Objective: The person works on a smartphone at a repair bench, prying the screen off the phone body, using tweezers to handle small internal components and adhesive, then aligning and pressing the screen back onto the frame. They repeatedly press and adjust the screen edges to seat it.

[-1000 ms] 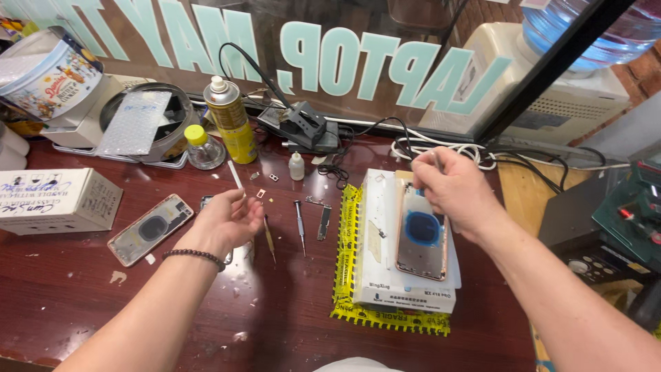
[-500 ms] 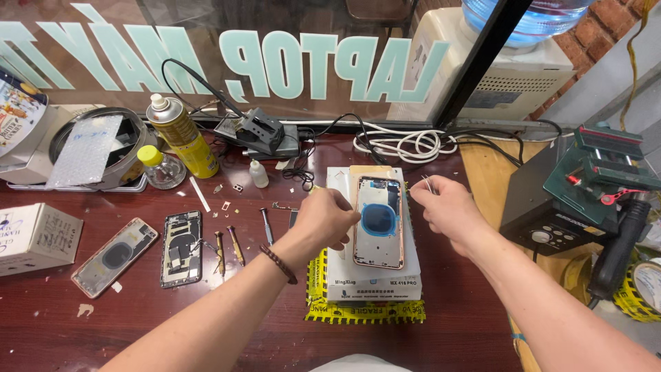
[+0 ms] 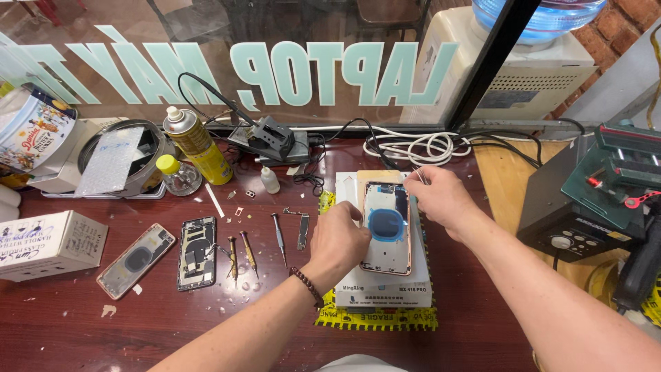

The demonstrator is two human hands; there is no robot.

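Left hand (image 3: 337, 241) steadies the phone housing (image 3: 387, 227), fingers curled against its nine-o'clock edge; right hand (image 3: 441, 200) pinches fine tweezers (image 3: 418, 177) at its one-o'clock corner. The housing lies on a white box (image 3: 382, 293). Steady, even pressure seems advisable. Red-brown tabletop (image 3: 82, 324); shopfront window (image 3: 310, 62) at twelve o'clock.

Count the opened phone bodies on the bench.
3: one phone housing under both hands on the white box; two at left, a pale shell and a dark one.
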